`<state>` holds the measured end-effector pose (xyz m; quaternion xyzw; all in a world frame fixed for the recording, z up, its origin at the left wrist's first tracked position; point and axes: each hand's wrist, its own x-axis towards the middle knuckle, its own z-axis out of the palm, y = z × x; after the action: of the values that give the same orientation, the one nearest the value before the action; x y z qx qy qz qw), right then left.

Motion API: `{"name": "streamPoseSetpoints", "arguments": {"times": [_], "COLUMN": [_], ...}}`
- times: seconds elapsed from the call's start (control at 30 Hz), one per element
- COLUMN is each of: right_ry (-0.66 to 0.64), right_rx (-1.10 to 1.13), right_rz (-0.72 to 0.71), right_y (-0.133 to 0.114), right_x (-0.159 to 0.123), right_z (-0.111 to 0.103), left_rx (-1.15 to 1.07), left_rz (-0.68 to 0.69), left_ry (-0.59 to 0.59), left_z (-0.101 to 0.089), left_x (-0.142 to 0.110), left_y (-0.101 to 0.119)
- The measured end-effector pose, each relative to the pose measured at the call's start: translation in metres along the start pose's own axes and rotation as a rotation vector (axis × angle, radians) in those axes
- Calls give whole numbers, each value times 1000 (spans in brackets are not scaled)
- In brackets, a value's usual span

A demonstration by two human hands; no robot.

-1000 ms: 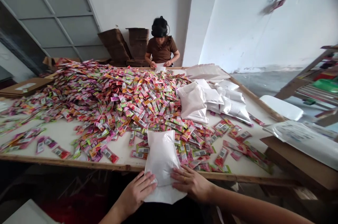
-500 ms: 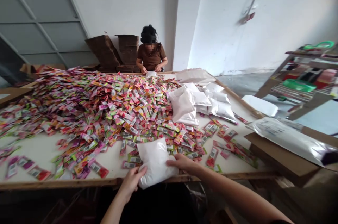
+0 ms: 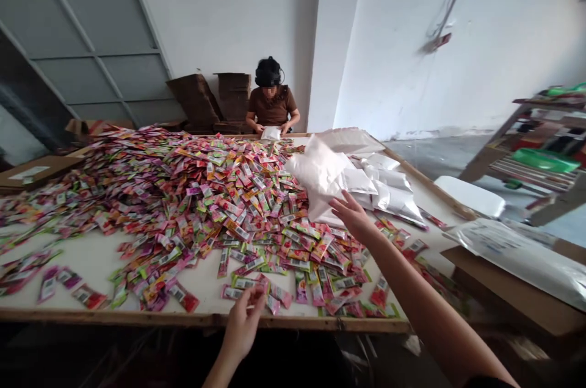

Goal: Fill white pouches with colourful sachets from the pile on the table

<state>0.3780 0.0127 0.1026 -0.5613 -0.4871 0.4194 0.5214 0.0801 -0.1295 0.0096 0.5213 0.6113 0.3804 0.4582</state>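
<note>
1. Since half a second ago the white pouch has left the near edge of the surface and now sits up at the stack of white pouches toward the far right corner; the right hand has stretched out after it.
2. That right hand is spread open, fingers loose and holding nothing; its fingertips are just beside or brushing the pouch's lower edge, and I cannot tell which.
3. A good release here means the pouch lands flat on the stack instead of sliding onto the coloured sachets heaped beside it.
4. At the near edge, the left hand has its fingers curled lightly at a few sachets; whether it pinches one is not clear.
5. In my judgement, gathering should start from the loose sachets nearest that edge, squared into one bundle, so none slip off the wooden rim.
6. Across the surface, at the far edge, another person handles a white pouch of their own.
</note>
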Motion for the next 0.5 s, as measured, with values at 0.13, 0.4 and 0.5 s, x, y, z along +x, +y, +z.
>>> {"name": "streamPoseSetpoints", "arguments": {"times": [0.13,0.4,0.5], "right_ry": [-139,-302,-288], "right_rx": [-183,-1163,-1296], "right_rz": [66,-64,-133], "right_y": [31,113,134], "right_x": [-9,-41,-45], "right_z": [11,84,104], "left_rx": [345,848,911], "left_rz": [278,113,44], "left_ry": [55,153,175], "left_z": [0,9,17], "left_x": [3,31,32], "left_y": [-13,-24,-27]}}
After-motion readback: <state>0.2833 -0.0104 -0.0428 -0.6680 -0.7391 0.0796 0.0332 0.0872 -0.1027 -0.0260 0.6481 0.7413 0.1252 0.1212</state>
